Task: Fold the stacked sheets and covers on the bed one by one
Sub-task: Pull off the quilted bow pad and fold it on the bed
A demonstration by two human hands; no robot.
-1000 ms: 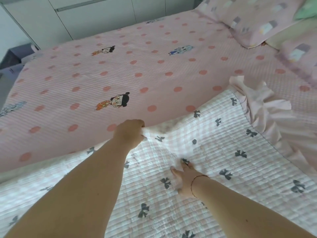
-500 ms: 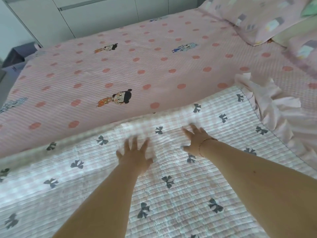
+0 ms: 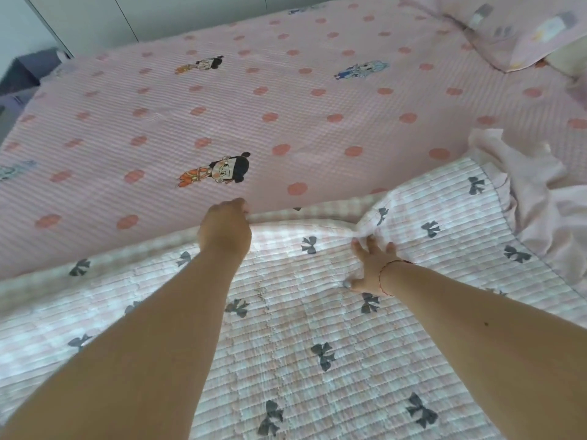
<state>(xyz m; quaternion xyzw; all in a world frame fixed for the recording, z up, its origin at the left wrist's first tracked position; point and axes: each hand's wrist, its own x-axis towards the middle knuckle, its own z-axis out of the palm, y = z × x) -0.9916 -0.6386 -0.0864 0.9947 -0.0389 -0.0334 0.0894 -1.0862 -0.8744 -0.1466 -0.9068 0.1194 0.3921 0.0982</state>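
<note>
Head view: left hand (image 3: 225, 231) and right hand (image 3: 371, 268) each pinch the bow-print cover (image 3: 317, 312) edge.

Pale grey-white flat-fronted cabinet doors (image 3: 178, 17) across top of frame, thin vertical seams between panels. Dark grey boxy furniture piece (image 3: 22, 73) at upper left edge. Soft daylight, blurred detail.

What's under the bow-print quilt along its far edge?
The bow-print quilt overlaps the pink dotted sheet, which runs on beneath it. Anything else below is covered. The left hand grips that edge.
</note>
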